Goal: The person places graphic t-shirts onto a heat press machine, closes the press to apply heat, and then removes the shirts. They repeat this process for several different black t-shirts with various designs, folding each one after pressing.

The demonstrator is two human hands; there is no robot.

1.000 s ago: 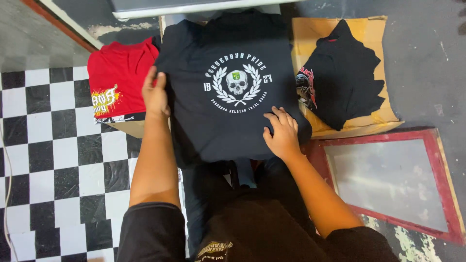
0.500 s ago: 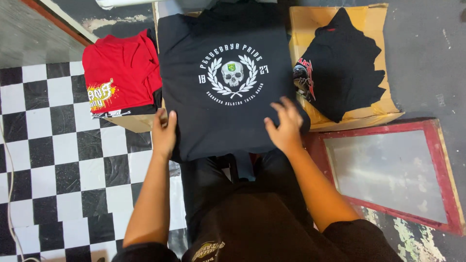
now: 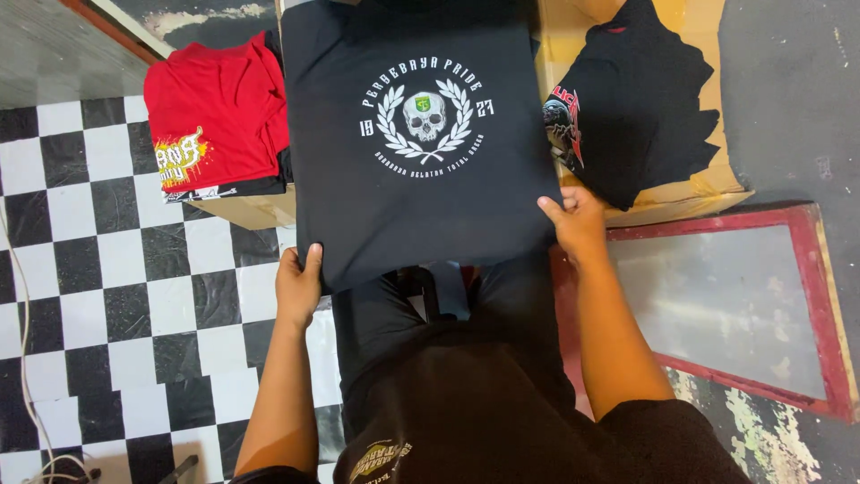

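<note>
Between left hand (image 3: pixel 298 287) and right hand (image 3: pixel 578 224): folded black cotton T-shirt with white skull print (image 3: pixel 421 170), near corners pinched; soft, light, probably droops unsupported.

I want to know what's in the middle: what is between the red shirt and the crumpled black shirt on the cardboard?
In the head view, the flat black skull-print shirt lies between the red shirt and the crumpled black shirt.

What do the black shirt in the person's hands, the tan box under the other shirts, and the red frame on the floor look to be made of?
The black shirt looks like soft matte knit cloth, probably cotton: it drapes limply, and its white print seems a flat ink layer. The tan box appears to be dull cardboard, with bent flaps. The red frame looks like painted wood, scuffed, around a pale, taut sheet, perhaps mesh; I cannot tell.
</note>
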